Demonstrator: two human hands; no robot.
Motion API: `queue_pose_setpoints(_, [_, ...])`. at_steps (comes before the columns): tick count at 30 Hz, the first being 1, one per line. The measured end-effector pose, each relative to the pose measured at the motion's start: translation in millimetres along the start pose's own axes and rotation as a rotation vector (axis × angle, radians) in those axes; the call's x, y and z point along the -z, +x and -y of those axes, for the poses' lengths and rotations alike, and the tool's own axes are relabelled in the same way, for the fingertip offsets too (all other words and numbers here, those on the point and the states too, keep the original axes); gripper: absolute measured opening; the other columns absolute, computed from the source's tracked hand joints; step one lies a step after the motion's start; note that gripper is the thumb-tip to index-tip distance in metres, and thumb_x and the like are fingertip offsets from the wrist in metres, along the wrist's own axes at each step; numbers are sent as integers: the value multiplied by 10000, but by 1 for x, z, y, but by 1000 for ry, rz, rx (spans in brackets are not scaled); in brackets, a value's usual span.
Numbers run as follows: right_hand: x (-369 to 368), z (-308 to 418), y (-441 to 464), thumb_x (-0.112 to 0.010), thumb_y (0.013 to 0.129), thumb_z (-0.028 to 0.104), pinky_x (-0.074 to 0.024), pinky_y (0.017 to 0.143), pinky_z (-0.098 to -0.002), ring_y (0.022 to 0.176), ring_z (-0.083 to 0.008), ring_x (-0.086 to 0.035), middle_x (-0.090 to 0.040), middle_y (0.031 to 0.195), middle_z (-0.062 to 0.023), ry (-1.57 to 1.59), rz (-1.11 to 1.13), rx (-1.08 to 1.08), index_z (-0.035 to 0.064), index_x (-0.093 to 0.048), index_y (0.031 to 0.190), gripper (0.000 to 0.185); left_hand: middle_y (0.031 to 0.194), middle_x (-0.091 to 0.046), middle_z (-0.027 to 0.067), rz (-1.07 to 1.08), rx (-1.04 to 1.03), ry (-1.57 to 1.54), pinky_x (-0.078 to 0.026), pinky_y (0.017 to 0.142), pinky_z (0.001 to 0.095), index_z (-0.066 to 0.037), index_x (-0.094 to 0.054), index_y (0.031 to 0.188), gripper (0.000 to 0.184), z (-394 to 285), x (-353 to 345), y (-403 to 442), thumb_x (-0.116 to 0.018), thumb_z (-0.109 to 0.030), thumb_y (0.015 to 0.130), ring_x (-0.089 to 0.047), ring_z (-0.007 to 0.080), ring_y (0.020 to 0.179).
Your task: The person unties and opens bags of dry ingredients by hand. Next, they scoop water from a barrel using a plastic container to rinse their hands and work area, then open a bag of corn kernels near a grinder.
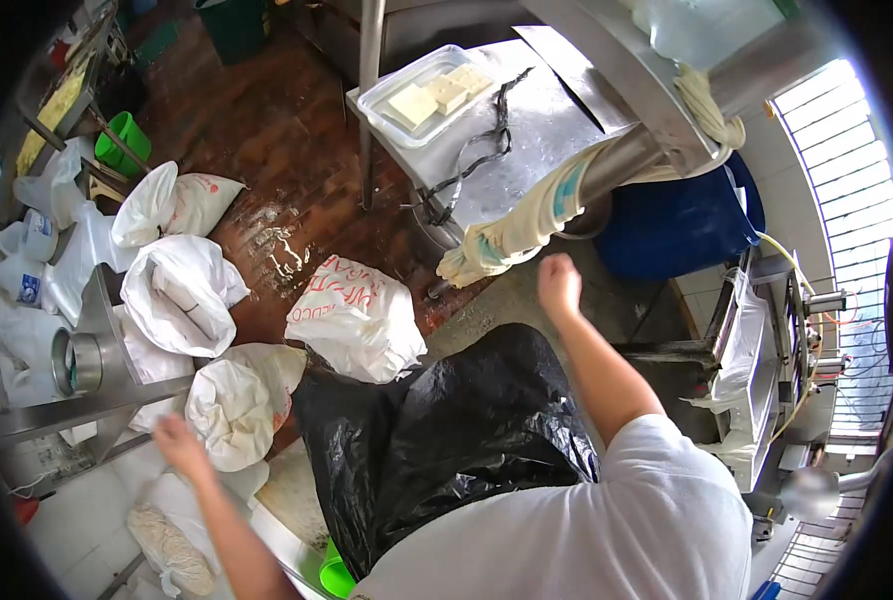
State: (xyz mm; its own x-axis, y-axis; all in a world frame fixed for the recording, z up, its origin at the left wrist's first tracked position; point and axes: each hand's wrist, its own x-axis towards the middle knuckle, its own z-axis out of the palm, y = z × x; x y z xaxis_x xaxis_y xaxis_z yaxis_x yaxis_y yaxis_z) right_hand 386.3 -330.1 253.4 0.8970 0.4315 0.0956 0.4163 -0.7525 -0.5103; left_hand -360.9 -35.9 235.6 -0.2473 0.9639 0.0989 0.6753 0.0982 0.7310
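My left hand is stretched out beside a crumpled white sack. Its fingers are smeared, and I cannot tell whether it touches the sack. My right hand is raised with its fingers curled into a loose fist, and nothing shows in it. Just beyond it, a cream cloth with a teal stripe hangs wrapped over a metal bar. A black plastic apron covers my front. In front of me on the floor stands a white sack with red print.
A metal table at the back holds a clear tray of pale blocks and a dark strap. A blue barrel stands at right. More white sacks line the left, near a metal shelf. The brown floor looks wet.
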Motion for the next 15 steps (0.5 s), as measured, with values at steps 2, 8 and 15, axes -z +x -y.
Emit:
queue_pose_setpoints(2, [27,19,57,-595,967,238,-529,874,-495,1037,-438,-649,-694,1088,-238,60,-153,144,55,-662,1068,220,1024,-659,55,287,130,-62,-525,721,289,-18,-615,1172,339,-92,-22,-97,-576,-336,1063,-643,140,910])
queue_pose_setpoints(8, [-58,81,192,-574,931,183,-512,960,-485,1097,-396,-640,-680,1155,-221,-174,-278,973,99,-541,1433,510,902,-704,94,727,-104,-111,-538,677,309,11,-686,1113,279,-211,-47,-228,-681,-240,992,-664,150,698])
queue_pose_setpoints(15, [5,57,141,-569,900,191,-404,1042,-487,1267,-319,-539,-674,1246,-123,-450,150,746,121,-676,1174,303,848,-690,100,493,-139,-25,-529,677,324,24,-680,1087,261,-212,39,-245,-644,-219,999,-648,177,699])
